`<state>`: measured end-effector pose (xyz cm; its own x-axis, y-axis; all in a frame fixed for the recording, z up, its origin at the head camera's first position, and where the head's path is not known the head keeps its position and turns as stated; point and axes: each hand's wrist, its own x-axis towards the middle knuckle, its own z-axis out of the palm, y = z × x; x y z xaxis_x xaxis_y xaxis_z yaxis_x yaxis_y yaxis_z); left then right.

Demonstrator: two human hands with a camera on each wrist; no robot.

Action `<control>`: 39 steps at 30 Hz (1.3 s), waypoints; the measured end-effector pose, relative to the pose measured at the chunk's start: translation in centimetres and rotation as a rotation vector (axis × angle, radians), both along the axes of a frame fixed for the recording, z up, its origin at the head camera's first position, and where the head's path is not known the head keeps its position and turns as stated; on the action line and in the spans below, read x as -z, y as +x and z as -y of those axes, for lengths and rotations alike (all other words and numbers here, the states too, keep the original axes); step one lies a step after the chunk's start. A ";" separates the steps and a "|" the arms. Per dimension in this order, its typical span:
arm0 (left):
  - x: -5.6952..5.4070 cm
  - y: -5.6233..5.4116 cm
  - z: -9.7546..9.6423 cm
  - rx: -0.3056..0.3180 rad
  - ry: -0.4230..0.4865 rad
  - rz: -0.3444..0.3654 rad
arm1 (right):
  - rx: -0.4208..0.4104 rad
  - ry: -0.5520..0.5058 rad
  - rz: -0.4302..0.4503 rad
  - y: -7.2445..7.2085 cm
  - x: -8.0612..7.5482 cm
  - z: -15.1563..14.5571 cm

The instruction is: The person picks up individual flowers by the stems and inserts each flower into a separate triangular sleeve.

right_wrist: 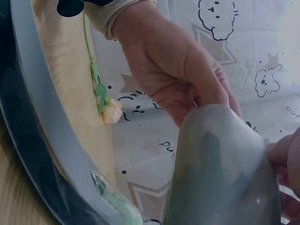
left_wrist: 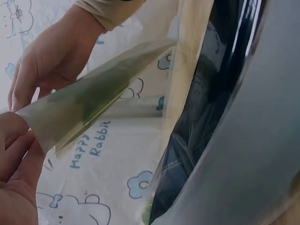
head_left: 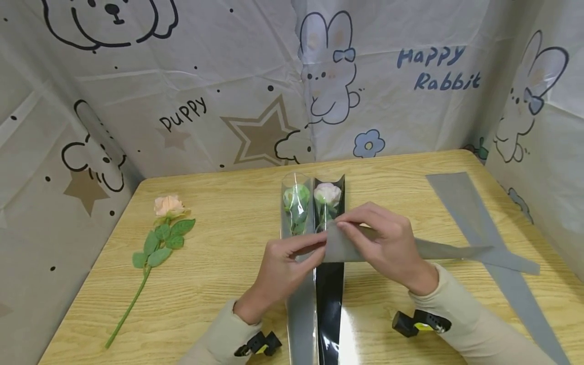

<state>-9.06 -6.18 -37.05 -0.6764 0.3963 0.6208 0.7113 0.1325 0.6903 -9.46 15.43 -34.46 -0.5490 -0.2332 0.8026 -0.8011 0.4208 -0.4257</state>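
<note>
My left hand [head_left: 283, 268] pinches one edge of a translucent grey flower sleeve [head_left: 343, 246], lifted above the table. Thumb and fingertips of my right hand [head_left: 388, 243] pinch the same sleeve near its mouth. The sleeve's mouth bulges apart in the right wrist view, and its narrow tail extends right. Beneath the hands lie two sleeved flowers side by side. One is a green rose [head_left: 296, 198] in a grey-backed clear sleeve [head_left: 301, 309]; the other, a pale pink rose [head_left: 327, 194], is in a black-backed sleeve [head_left: 329, 304]. The hands partly cover both.
A peach rose [head_left: 169, 207] with a long leafy stem lies unwrapped on the left of the wooden table [head_left: 228, 203]. More flat grey sleeves [head_left: 465, 208] lie crossed at the right. A printed cloth [head_left: 255, 61] stands behind and at both sides.
</note>
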 end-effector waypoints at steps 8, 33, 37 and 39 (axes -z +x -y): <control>0.1 -0.3 0.3 -0.009 0.041 0.026 | 0.031 0.035 -0.013 0.0 -0.6 -0.6; 0.4 0.8 -1.0 0.019 -0.166 0.449 | 0.175 0.176 -0.229 -1.4 -0.7 -0.6; 1.2 0.3 -1.6 0.044 -0.200 0.574 | 0.168 0.184 -0.227 -1.3 -0.7 0.2; 1.4 0.1 -1.8 0.046 -0.150 0.616 | 0.172 0.193 -0.227 -1.2 -0.6 0.6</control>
